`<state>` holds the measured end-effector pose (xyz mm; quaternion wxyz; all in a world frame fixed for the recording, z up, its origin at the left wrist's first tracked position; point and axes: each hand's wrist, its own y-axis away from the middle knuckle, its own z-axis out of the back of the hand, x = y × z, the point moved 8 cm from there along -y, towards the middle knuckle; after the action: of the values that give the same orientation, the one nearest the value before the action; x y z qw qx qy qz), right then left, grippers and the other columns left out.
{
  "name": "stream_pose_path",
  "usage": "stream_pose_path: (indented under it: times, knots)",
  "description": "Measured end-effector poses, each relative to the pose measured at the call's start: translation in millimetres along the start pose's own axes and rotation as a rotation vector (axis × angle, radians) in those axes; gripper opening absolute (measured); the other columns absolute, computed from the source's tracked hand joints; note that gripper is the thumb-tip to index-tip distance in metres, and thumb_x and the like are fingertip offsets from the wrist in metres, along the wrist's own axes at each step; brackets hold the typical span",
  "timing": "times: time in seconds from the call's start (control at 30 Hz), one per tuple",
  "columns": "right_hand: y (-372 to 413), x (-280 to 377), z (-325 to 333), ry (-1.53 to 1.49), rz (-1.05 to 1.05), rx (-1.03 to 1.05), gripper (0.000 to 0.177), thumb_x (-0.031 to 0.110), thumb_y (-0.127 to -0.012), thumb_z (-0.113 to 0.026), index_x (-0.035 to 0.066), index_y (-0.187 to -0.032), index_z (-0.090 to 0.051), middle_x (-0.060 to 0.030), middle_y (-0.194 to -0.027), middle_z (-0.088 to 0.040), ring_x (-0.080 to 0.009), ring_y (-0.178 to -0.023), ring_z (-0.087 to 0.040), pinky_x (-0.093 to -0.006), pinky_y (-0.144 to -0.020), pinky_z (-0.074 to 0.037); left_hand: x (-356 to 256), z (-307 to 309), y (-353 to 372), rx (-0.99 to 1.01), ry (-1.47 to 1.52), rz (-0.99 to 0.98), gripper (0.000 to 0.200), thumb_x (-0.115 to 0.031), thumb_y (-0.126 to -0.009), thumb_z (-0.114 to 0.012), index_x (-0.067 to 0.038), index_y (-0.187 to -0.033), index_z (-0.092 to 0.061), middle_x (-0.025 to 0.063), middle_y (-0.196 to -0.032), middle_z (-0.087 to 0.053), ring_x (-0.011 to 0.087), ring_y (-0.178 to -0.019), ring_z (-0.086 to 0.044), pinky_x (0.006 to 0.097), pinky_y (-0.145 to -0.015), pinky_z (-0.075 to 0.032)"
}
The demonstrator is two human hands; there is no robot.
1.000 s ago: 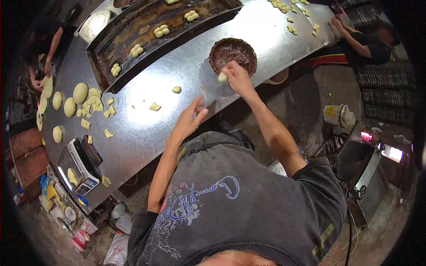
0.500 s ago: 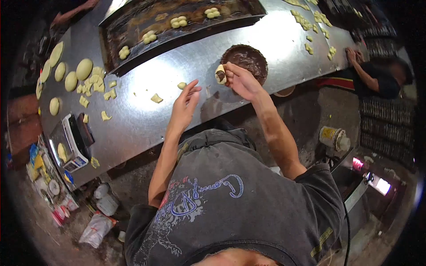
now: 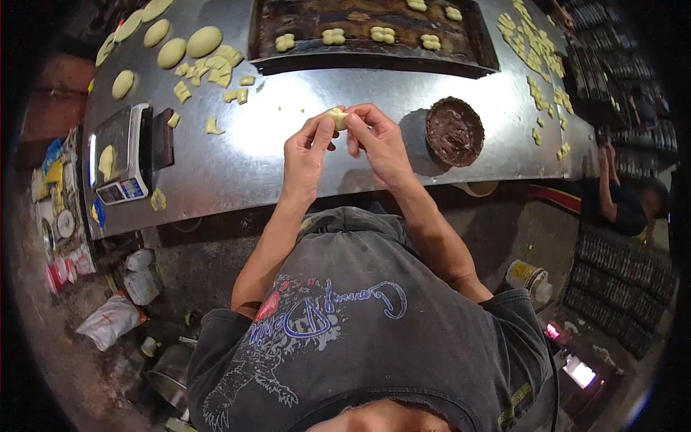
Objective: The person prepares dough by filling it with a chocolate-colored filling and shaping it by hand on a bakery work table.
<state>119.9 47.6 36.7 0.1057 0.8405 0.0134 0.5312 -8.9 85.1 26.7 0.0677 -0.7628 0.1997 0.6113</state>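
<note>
A small piece of pale dough (image 3: 336, 117) is pinched between both hands above the metal table. My left hand (image 3: 309, 147) has its thumb and fingers closed on the dough's left side. From the right, the fingertips of my right hand (image 3: 378, 140) grip the same piece. To the right of my right hand stands a round bowl of dark brown filling (image 3: 455, 132). Whether filling shows in the dough cannot be made out.
Behind my hands lies a dark tray (image 3: 317, 65) with clustered dough balls. Dough rounds (image 3: 204, 42) and cut pieces lie left, near a digital scale (image 3: 119, 155). More dough pieces (image 3: 536, 93) are at right, where another person's arm (image 3: 608, 180) shows.
My hands have come together, and both now hold dough. The loose dough pieces that lay near my left hand no longer show. The whole view has turned and shifted.
</note>
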Motion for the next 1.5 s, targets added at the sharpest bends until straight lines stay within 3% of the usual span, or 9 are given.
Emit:
stream_pose_path:
  times: [0.17, 0.33, 0.53, 0.67, 0.87, 1.1, 1.3, 1.43, 1.5]
  knots:
    - [-11.3, -22.1, -24.4, 0.217, -0.134, 0.090, 0.024, 0.030, -0.102, -0.063, 0.007, -0.106, -0.066, 0.0040, -0.079, -0.059, -0.0049, -0.068, -0.050, -0.0215, -0.063, -0.040, -15.3, 52.4, 21.1, 0.099, -0.116, -0.132, 0.027, -0.026, -0.100, -0.065, -0.009, -0.119, -0.074, 0.0016, -0.108, -0.064, 0.0104, -0.097, -0.055, 0.0263, -0.079, -0.045]
    - [0.1, -18.5, -87.2, 0.455, 0.262, 0.151, 0.026, 0.020, -0.097, -0.069, 0.003, -0.116, -0.072, -0.0054, -0.113, -0.054, -0.0115, -0.098, -0.057, -0.0259, -0.080, -0.051, -24.3, 99.1, 29.3, -0.055, -0.322, -0.244, 0.020, -0.027, -0.090, -0.078, -0.008, -0.091, -0.073, 0.0000, -0.096, -0.063, 0.0097, -0.084, -0.055, 0.0250, -0.070, -0.043]
    - [15.9, -20.4, -113.4, 0.476, 0.438, -0.004, 0.019, 0.015, -0.093, -0.073, 0.001, -0.105, -0.070, -0.0046, -0.100, -0.056, -0.0096, -0.080, -0.059, -0.0240, -0.068, -0.051, -13.1, 89.4, 44.5, -0.049, 0.252, 0.058, 0.037, -0.043, -0.097, -0.066, -0.007, -0.104, -0.070, 0.0007, -0.084, -0.064, 0.0076, -0.069, -0.055, 0.0216, -0.058, -0.042]
    - [23.5, -4.9, -114.1, 0.679, 0.509, 0.006, 0.020, 0.014, -0.091, -0.076, 0.000, -0.099, -0.066, -0.0034, -0.094, -0.060, -0.0093, -0.074, -0.059, -0.0245, -0.063, -0.050, 8.3, 88.5, 34.8, 0.074, 0.120, 0.161, 0.049, -0.050, -0.102, -0.056, -0.004, -0.109, -0.071, 0.0017, -0.090, -0.063, 0.0089, -0.076, -0.053, 0.0250, -0.068, -0.045]
    - [5.8, -38.3, -49.2, 0.348, 0.117, -0.134, 0.020, 0.015, -0.089, -0.079, 0.002, -0.096, -0.065, -0.0030, -0.087, -0.065, -0.0081, -0.075, -0.059, -0.0233, -0.066, -0.050, -17.1, 65.3, 31.8, 0.153, -0.049, -0.128, 0.041, -0.036, -0.106, -0.053, -0.002, -0.121, -0.070, 0.0035, -0.109, -0.060, 0.0089, -0.089, -0.052, 0.0246, -0.080, -0.044]
    - [10.2, -13.7, -25.6, 0.247, 0.208, -0.280, 0.016, 0.015, -0.094, -0.073, 0.000, -0.096, -0.066, -0.0038, -0.089, -0.065, -0.0092, -0.078, -0.062, -0.0238, -0.067, -0.051, -22.7, 22.3, 23.3, 0.175, -0.290, -0.256, 0.039, -0.029, -0.107, -0.052, -0.006, -0.138, -0.060, 0.0034, -0.104, -0.057, 0.0094, -0.089, -0.053, 0.0244, -0.082, -0.046]
    - [37.1, 46.1, -57.2, 0.789, 0.659, -0.199, 0.019, 0.014, -0.091, -0.075, 0.001, -0.105, -0.069, -0.0066, -0.096, -0.058, -0.0143, -0.079, -0.062, -0.0268, -0.066, -0.053, -18.3, 8.4, -1.0, 0.109, 0.000, -0.136, 0.039, -0.036, -0.110, -0.042, -0.003, -0.110, -0.064, -0.0004, -0.075, -0.056, 0.0070, -0.068, -0.050, 0.0237, -0.063, -0.044]
    - [36.0, 72.7, -43.6, 1.200, 0.884, -0.282, 0.023, 0.018, -0.088, -0.079, 0.002, -0.101, -0.068, -0.0061, -0.096, -0.056, -0.0140, -0.084, -0.060, -0.0274, -0.057, -0.052, -17.5, -17.2, 1.2, 0.120, -0.060, -0.097, 0.076, -0.061, -0.107, -0.018, -0.003, -0.098, -0.066, 0.0004, -0.073, -0.057, 0.0077, -0.063, -0.051, 0.0229, -0.057, -0.040]
    - [13.6, 62.2, -14.1, 0.764, 0.524, -0.223, 0.022, 0.018, -0.088, -0.078, 0.002, -0.096, -0.066, -0.0050, -0.093, -0.057, -0.0117, -0.078, -0.059, -0.0241, -0.049, -0.047, -18.2, -32.6, -0.9, 0.147, -0.112, -0.100, 0.096, -0.073, -0.098, -0.004, -0.002, -0.101, -0.068, 0.0029, -0.077, -0.063, 0.0101, -0.069, -0.058, 0.0247, -0.061, -0.044]
